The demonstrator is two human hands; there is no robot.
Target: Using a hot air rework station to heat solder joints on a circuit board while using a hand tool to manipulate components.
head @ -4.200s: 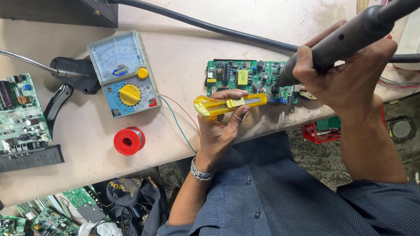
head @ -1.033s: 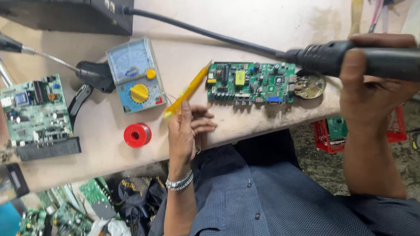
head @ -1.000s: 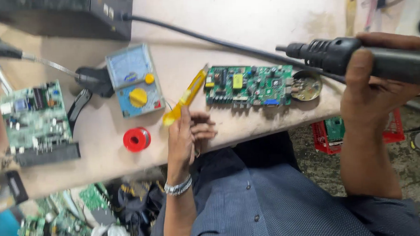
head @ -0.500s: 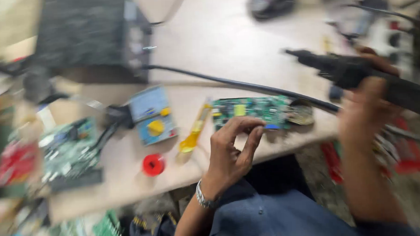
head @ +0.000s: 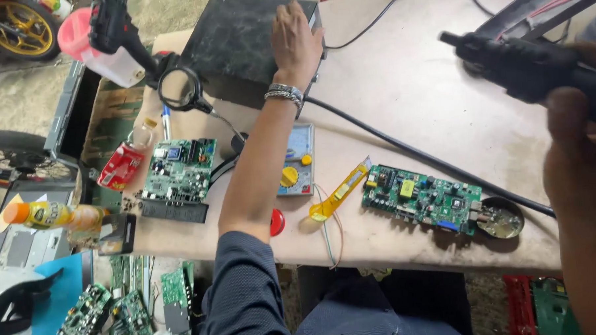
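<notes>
A: What is each hand on?

B: The left hand (head: 295, 39) lies flat, fingers spread and gripping nothing, on top of a dark metal box (head: 244, 44) at the upper middle of the frame. The right hand (head: 578, 158) at the right edge is clenched round the black handle of a hot-air tool (head: 525, 67), whose nozzle points toward upper centre.

A: And on the bench near them?

B: A black cable (head: 416, 153) runs from the box diagonally to the lower right. Below it lies a green circuit board (head: 421, 197), with a round metal dish (head: 500, 220) touching its right end. Just left of the board sits a yellow utility knife (head: 338, 192), then an analogue multimeter (head: 296, 161) partly hidden under the left forearm, and a red solder reel (head: 277, 222). A second circuit board (head: 179, 170) lies further left.
</notes>
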